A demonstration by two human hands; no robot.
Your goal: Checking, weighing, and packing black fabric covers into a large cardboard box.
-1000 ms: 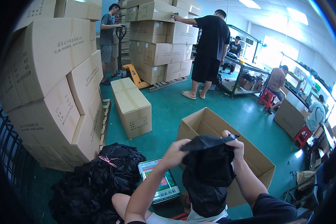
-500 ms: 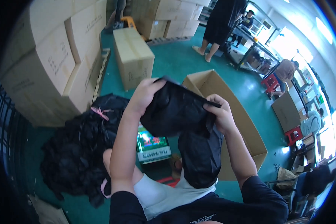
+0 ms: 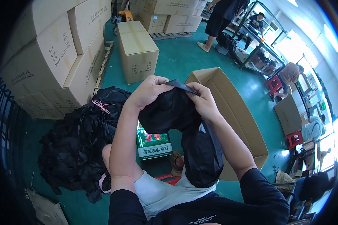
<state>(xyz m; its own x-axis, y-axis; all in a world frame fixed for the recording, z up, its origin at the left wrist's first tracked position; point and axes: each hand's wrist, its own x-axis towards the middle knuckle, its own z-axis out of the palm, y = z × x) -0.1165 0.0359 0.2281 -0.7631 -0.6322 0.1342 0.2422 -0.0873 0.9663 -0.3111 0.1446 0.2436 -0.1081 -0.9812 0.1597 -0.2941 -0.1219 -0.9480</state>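
My left hand (image 3: 150,93) and my right hand (image 3: 204,103) each pinch the top edge of a thin black fabric piece (image 3: 167,112), possibly a bag, held up in front of me. A short strip of that edge is stretched between the fingers. The rest of the piece hangs below in folds. Over my right thigh lies more black fabric (image 3: 202,157); whether it belongs to the same piece I cannot tell. To the left on the floor is a big heap of black fabric (image 3: 75,150), with a pink tie (image 3: 101,107) around its upper part.
An open cardboard box (image 3: 238,112) stands right beside me. A green tin (image 3: 154,147) sits on the floor between my legs. Stacked cartons (image 3: 52,56) rise at left, and a closed carton (image 3: 139,56) stands ahead. Several people are around benches and shelves at far right.
My right hand has moved left and up along the edge, closer to my left hand. The span of fabric between them is shorter. A standing person in the background has shifted.
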